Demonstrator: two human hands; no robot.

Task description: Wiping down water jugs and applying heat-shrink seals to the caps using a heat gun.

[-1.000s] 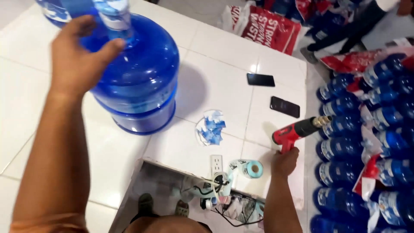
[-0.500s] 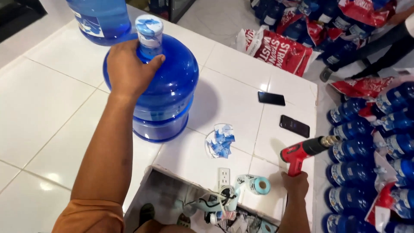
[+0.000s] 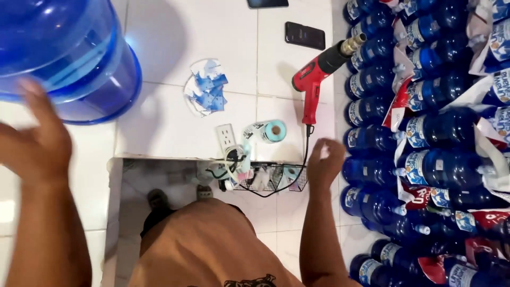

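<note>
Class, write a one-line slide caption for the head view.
Both hands, left and right, hover open over a white tiled counter, between a blue water jug and a red heat gun.

- Place: a water-refilling shop's work area, bottles prepared for sale
- Evidence, 10 o'clock: large blue water jug (image 3: 64, 53) on a white-tiled counter (image 3: 170, 117)
- Evidence, 3 o'clock: many small blue bottles (image 3: 425, 122) lying in rows; printed wrappers among them
- Evidence, 1 o'clock: red heat gun (image 3: 317, 74), corded
- Evidence, centre: cut blue seal scraps (image 3: 206, 87); label roll (image 3: 268, 131); power outlet (image 3: 227, 135)
</note>
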